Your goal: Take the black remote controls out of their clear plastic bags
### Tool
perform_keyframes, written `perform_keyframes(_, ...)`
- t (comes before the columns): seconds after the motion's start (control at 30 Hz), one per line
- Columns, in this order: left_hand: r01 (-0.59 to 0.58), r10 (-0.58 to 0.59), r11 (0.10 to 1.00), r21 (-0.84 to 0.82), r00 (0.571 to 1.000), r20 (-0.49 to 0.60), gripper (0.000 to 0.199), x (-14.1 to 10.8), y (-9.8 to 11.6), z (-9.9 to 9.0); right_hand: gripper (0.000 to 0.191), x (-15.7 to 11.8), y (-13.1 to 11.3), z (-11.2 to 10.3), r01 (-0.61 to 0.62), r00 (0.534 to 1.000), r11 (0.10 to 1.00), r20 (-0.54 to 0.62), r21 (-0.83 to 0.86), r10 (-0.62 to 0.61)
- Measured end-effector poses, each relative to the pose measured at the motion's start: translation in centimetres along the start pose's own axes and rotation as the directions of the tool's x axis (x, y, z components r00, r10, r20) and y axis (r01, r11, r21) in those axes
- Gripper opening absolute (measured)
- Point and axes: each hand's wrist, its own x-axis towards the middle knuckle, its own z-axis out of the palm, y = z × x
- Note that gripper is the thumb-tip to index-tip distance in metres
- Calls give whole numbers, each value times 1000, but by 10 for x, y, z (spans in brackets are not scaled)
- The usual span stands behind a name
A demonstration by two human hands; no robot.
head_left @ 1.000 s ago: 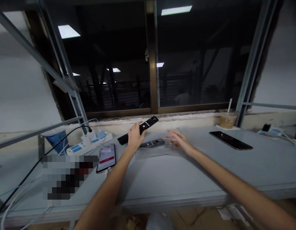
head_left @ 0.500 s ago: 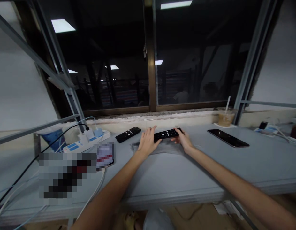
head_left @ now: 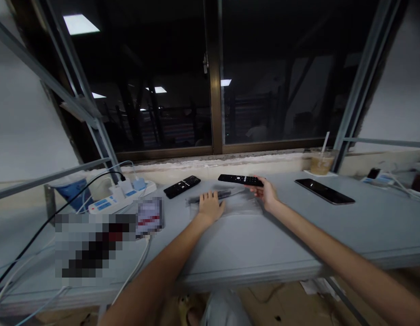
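My right hand (head_left: 268,194) grips one end of a black remote control (head_left: 240,179), its buttons facing up, raised a little above the table. My left hand (head_left: 210,206) lies palm down with fingers stretched out on a clear plastic bag (head_left: 243,206). Something dark shows under or inside the bag beside those fingers; I cannot make out what. A second black remote control (head_left: 181,186) rests on the table just beyond my left hand. Off to the right of my right hand lies a dark smartphone (head_left: 324,191).
A white power strip (head_left: 123,199) with plugs and cables sits at the left, near a blue container (head_left: 72,192). A cup with a straw (head_left: 321,162) stands at the back right. Metal frame posts and a window border the grey table (head_left: 264,253).
My left hand has let go of the remote control and dropped onto the plastic bag. My right hand keeps the remote, shifted slightly right, so more of the bag shows.
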Motion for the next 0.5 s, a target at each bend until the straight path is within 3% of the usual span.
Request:
perform_keyframes(0.2,-12,12,998,-62,1000,9,55,9,-11,10,34,-2,-3,0,-27,1000,999,11,29,26)
perform_keyframes(0.27,-39,36,998,-54,998,-54,53,9,-10,4,32,-2,-5,0,-36,999,997,4,61,36)
perform_keyframes(0.33,-99,87,994,-54,979,-186,46,7,-6,-10,32,-2,-7,0,-34,999,997,-5,77,34)
perform_keyframes(0.43,-274,211,958,-85,873,-439,32,-4,6,-42,31,-2,-9,0,-33,999,996,-16,77,34)
perform_keyframes(0.5,-325,176,934,-145,776,-606,33,-18,14,-65,31,-3,-10,1,-38,999,996,-27,86,40)
